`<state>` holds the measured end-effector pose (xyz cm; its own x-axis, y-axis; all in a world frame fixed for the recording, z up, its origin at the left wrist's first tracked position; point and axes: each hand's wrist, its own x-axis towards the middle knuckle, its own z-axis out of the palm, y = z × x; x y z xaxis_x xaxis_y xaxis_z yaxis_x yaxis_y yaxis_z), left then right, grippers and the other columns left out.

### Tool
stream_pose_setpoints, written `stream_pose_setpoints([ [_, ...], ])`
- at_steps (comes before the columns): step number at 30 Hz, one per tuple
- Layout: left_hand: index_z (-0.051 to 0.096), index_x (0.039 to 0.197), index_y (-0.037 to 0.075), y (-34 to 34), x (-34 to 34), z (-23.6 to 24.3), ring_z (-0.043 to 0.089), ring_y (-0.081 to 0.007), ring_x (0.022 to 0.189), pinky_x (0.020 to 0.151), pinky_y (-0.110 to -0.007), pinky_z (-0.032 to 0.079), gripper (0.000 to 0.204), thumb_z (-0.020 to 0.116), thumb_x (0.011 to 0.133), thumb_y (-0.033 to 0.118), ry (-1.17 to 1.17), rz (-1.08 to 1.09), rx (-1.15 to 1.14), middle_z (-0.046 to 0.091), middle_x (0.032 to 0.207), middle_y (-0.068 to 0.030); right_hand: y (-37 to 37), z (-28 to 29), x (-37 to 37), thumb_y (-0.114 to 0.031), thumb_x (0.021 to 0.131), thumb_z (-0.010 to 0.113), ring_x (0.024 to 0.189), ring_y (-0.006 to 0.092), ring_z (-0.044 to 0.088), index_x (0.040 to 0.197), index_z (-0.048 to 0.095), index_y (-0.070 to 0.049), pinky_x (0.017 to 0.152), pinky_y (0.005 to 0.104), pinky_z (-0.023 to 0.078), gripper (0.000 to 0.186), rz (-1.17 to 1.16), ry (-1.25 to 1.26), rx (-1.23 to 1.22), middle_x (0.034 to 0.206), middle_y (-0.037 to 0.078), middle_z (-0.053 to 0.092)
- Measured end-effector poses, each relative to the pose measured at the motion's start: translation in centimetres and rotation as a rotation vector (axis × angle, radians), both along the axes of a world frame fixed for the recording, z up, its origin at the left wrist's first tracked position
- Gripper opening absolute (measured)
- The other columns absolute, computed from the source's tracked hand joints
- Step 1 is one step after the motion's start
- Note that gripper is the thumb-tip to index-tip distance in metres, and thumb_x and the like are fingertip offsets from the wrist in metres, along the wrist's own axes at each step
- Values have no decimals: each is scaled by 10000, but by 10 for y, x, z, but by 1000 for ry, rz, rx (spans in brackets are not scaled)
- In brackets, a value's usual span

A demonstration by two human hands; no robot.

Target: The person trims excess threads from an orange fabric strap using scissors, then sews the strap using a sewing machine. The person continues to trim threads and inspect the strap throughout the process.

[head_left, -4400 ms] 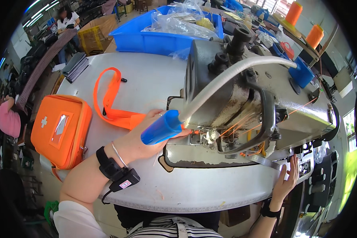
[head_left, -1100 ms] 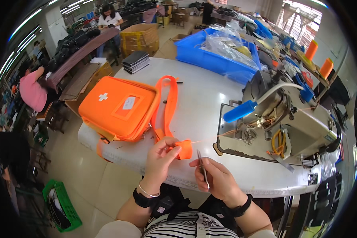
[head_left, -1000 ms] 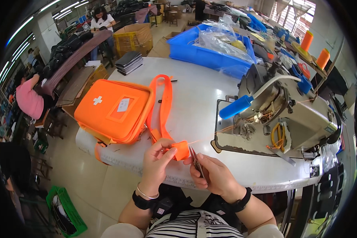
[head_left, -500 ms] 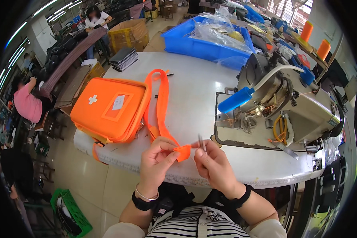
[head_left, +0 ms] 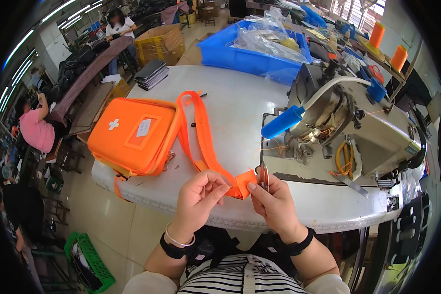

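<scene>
One folded end of the orange strap is between the left hand and the right hand, just above the near edge of the table; the right grip is closed around the snips, their tips toward the far edge, with its thumb laid on the strap's end; the left grip is pinched together, touching the side of that fold, though whether strap or thread lies inside it I cannot tell; from there the strap runs back over the table and loops beside the bag, which lies at the left edge with its white cross facing up; a dark stack sits at the far left corner, and the blue tray of clear plastic stands along the far edge; the sewing machine takes up the right end, its blue handle pointing toward the bag.
</scene>
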<state>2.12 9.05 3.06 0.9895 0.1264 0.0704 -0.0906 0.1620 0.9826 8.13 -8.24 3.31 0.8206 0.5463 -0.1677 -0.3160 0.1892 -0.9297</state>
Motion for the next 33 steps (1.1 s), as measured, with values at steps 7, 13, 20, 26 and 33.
stream_pose_setpoints([
  [7, 530, 878, 22, -11, 4, 0, 641, -235, 924, 744, -275, 503, 106, 551, 905, 122, 82, -87, -358, 579, 1092, -117, 0, -2, -2, -115, 895, 575, 627, 28, 389, 994, 512, 15, 546, 184, 324, 175, -137, -310, -136, 704, -41, 467],
  [13, 533, 874, 17, -11, 8, -3, 608, -259, 1015, 841, -310, 494, 118, 548, 908, 129, 17, -63, -362, 549, 1169, -161, -21, 7, -15, -129, 932, 508, 715, 71, 444, 1057, 507, 24, 629, 213, 390, 197, 14, -319, -102, 840, 10, 505],
  [20, 539, 875, 1, -16, 11, -4, 604, -254, 1008, 854, -346, 494, 117, 557, 898, 114, -17, -60, -274, 560, 1138, -146, -17, 11, -7, -271, 957, 476, 551, 31, 385, 983, 589, -8, 483, 188, 314, 287, 212, -58, -146, 637, -39, 454],
  [26, 559, 913, -25, -16, 9, -10, 574, -173, 994, 879, -301, 462, 66, 561, 880, 32, -43, -91, -170, 549, 1165, -165, -14, 3, -3, -276, 963, 464, 514, 30, 352, 936, 589, -16, 461, 190, 291, 290, 173, -74, -137, 598, -43, 423],
  [33, 550, 908, -34, -20, 10, -12, 568, -163, 990, 893, -295, 448, 62, 563, 874, 16, -48, -100, -153, 547, 1167, -178, -19, 4, -4, -287, 967, 452, 501, 28, 323, 922, 589, -21, 453, 186, 255, 303, 176, 74, -87, 583, -50, 403],
])
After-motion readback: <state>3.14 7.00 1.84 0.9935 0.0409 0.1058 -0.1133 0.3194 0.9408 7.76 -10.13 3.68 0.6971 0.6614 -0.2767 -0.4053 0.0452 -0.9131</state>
